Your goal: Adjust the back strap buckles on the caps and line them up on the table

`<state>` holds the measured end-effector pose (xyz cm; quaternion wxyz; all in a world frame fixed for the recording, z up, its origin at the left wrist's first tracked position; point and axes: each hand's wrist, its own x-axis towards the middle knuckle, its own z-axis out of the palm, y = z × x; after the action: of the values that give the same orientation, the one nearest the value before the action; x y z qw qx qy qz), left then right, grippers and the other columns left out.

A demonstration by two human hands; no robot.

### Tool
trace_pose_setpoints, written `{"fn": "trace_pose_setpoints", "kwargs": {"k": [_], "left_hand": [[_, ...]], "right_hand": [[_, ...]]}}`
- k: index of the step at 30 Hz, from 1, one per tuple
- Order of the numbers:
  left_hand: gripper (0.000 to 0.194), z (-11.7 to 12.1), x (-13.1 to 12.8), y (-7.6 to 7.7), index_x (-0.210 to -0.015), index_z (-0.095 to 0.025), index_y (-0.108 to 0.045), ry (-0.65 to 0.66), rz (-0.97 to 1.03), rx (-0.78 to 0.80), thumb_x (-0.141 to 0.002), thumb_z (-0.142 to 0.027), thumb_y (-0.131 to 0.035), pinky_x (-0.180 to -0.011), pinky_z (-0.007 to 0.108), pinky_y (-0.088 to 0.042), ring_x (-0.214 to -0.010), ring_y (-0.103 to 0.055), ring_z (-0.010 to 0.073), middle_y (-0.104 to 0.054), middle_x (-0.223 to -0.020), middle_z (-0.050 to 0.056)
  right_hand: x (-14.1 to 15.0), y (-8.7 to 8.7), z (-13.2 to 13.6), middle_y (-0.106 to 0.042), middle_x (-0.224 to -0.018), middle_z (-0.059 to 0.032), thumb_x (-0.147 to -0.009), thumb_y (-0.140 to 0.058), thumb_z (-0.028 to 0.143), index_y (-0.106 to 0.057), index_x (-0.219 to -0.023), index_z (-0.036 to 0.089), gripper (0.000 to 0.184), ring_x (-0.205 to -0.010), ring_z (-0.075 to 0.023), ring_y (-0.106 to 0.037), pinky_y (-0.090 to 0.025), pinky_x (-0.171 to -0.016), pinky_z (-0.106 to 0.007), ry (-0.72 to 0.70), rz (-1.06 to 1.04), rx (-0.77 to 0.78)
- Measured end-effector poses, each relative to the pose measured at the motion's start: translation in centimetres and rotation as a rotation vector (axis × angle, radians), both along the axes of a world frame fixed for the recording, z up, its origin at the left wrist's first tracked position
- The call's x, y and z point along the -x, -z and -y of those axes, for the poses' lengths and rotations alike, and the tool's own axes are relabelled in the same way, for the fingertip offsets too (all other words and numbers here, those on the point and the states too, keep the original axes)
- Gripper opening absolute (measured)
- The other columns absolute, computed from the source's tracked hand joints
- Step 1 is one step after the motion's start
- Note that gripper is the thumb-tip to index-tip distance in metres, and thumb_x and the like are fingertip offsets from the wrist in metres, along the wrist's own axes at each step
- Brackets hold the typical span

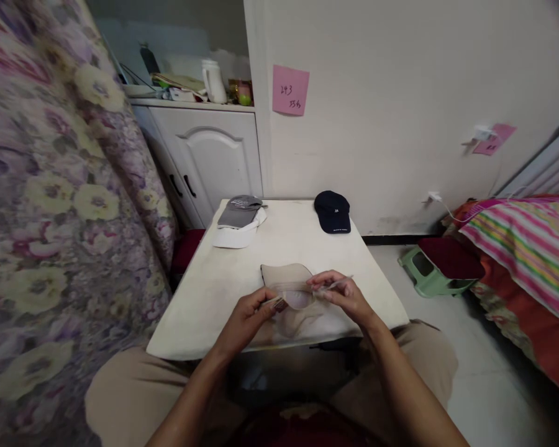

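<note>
A beige baseball cap (pixel 286 273) lies at the near side of the white table (pixel 298 233), its brim pointing away from me and its inside partly showing. My left hand (pixel 253 312) pinches one end of the cap's back strap. At the cap's other side, my right hand (pixel 342 295) holds the opposite strap end between thumb and fingers. The two strap ends are apart, and the cap's crown sags between my hands. Small details of the fastening are too blurred to make out.
Stacked at the table's back left are a grey cap (pixel 237 212) and a white cap (pixel 235 238); a navy cap (pixel 333 212) sits back right. A floral curtain (pixel 69 217) hangs left. Right are a green stool (pixel 422 273) and a bed (pixel 531 242).
</note>
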<state>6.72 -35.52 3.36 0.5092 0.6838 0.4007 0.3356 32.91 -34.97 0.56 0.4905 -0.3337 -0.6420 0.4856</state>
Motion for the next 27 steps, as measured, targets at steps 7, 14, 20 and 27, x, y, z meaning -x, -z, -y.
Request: {"fn": "trace_pose_setpoints", "kwargs": {"k": [7,14,20,27], "left_hand": [[0.026,-0.9,-0.2,-0.3,-0.086,-0.015,-0.063,0.064,-0.001,-0.007,-0.09,-0.039,-0.054,-0.066,0.024,-0.04,-0.074,-0.05,0.0157,-0.058,-0.078,0.001],[0.025,-1.2,0.0,-0.7,-0.084,-0.015,-0.063,0.045,-0.009,0.043,-0.089,-0.039,-0.056,-0.065,0.024,-0.038,-0.072,-0.049,0.0148,-0.058,-0.076,0.001],[0.025,-0.7,0.3,-0.6,-0.082,-0.015,-0.063,0.032,0.009,0.035,-0.089,-0.039,-0.058,-0.064,0.023,-0.037,-0.07,-0.049,0.0138,-0.056,-0.073,-0.001],[0.029,-0.5,0.9,-0.6,-0.08,-0.015,-0.061,-0.012,0.01,0.035,-0.088,-0.043,-0.058,-0.062,0.023,-0.037,-0.067,-0.048,0.0131,-0.054,-0.07,-0.002]], "right_hand": [[0.2,-1.0,-2.8,-0.071,-0.111,-0.0102,-0.094,-0.052,0.043,-0.067,-0.11,0.019,0.032,-0.106,-0.0216,-0.065,-0.047,-0.097,-0.042,-0.028,0.084,-0.031],[0.9,0.0,-5.5,-0.071,-0.092,-0.0081,-0.09,-0.058,0.044,-0.06,-0.117,0.014,0.04,-0.079,-0.017,-0.067,-0.053,-0.077,-0.033,-0.091,-0.004,0.098],[2.5,1.5,-4.8,-0.069,-0.089,-0.0058,-0.088,-0.058,0.05,-0.067,-0.093,0.014,0.037,-0.082,-0.0172,-0.064,-0.049,-0.078,-0.03,-0.23,0.129,0.143],[3.0,0.2,-3.1,-0.066,-0.07,-0.0009,-0.092,-0.053,0.046,-0.064,-0.094,0.015,0.033,-0.049,-0.0088,-0.044,-0.036,-0.05,-0.021,-0.035,0.043,0.16]]}}
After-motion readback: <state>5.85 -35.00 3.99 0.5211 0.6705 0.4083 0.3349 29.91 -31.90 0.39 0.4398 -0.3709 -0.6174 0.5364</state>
